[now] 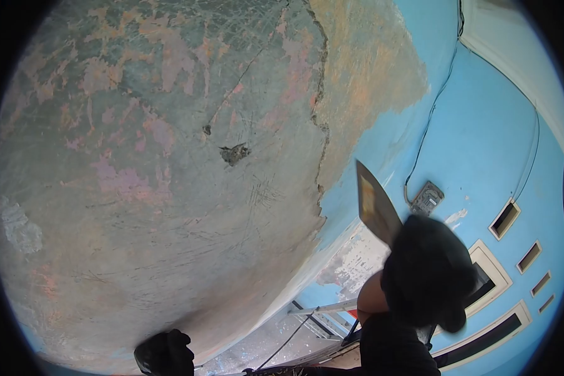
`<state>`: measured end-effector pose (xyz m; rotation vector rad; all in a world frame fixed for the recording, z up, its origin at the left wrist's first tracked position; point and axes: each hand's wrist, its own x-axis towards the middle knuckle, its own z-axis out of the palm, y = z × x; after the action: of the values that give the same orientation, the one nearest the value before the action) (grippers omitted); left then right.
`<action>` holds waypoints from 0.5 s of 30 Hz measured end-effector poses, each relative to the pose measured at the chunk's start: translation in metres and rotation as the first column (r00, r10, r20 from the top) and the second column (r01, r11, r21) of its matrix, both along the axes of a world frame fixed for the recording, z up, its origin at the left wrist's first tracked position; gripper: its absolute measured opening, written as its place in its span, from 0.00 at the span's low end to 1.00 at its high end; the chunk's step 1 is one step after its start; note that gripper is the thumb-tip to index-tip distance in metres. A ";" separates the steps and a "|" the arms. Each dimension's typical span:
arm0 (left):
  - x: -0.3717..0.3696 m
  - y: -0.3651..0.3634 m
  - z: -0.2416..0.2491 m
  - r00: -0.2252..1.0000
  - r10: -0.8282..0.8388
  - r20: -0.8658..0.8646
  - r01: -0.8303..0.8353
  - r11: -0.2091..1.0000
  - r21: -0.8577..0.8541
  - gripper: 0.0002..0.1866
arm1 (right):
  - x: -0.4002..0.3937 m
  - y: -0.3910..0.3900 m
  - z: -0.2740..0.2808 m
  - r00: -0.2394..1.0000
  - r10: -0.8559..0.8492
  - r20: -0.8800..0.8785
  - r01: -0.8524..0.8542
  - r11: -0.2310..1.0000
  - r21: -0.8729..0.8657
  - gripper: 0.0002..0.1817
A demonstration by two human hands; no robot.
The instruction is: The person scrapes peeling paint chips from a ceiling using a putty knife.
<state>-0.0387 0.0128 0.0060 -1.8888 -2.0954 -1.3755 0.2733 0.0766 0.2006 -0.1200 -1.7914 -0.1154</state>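
Note:
My right hand (427, 276), in a black glove, is closed around the handle of a scraper (377, 207). The glove hides the handle; the flat metal blade points up and left, with a yellowish patch on its face. It appears in front of the edge where bare plaster meets blue paint. Low in the view, my left hand (164, 353), also black-gloved, is at the lower part of the wall (169, 238); its fingers merge into a dark shape. The wall is grey, scratched, with pink and orange paint remnants, a small hole (235, 153) and a long crack (323, 125).
A blue wall (482, 138) on the right carries a meter box (427, 198) with a dangling cable (427, 125). Several framed openings (504, 219) line it. Below is a metal ladder (323, 319) beside a paint-specked floor (250, 351).

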 end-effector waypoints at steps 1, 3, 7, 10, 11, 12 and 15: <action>0.000 0.001 -0.003 0.989 -0.067 0.132 0.055 0.994 0.094 0.13 | -0.003 -0.001 -0.002 0.998 -0.026 -0.051 0.024 0.999 -0.036 0.26; -0.001 0.000 -0.015 0.967 -0.080 0.241 0.058 0.994 0.097 0.14 | -0.010 0.000 -0.002 0.987 -0.073 -0.143 0.059 0.993 -0.098 0.29; 0.002 0.003 0.000 0.978 -0.082 0.190 0.058 0.990 0.129 0.15 | -0.005 0.035 0.017 0.963 0.255 0.086 -0.265 0.955 0.135 0.33; 0.002 0.003 -0.005 0.951 -0.069 0.301 0.045 0.995 0.085 0.16 | 0.002 0.052 0.015 0.947 0.321 -0.001 -0.321 0.947 0.027 0.28; 0.001 0.004 -0.006 0.950 -0.067 0.306 0.041 0.995 0.092 0.16 | 0.002 0.051 0.017 0.941 0.337 -0.015 -0.337 0.941 -0.002 0.28; -0.002 0.003 -0.007 0.966 -0.084 0.244 0.060 0.993 0.103 0.16 | -0.002 0.036 0.017 0.955 0.295 0.021 -0.296 0.955 0.035 0.28; 0.001 0.003 0.000 0.970 -0.081 0.227 0.062 0.994 0.088 0.16 | -0.015 0.021 0.014 0.975 0.207 0.075 -0.215 0.970 0.113 0.29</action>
<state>-0.0374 0.0159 0.0055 -1.8724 -2.0459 -1.7452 0.2585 0.0972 0.2142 0.1628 -1.8435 -0.0752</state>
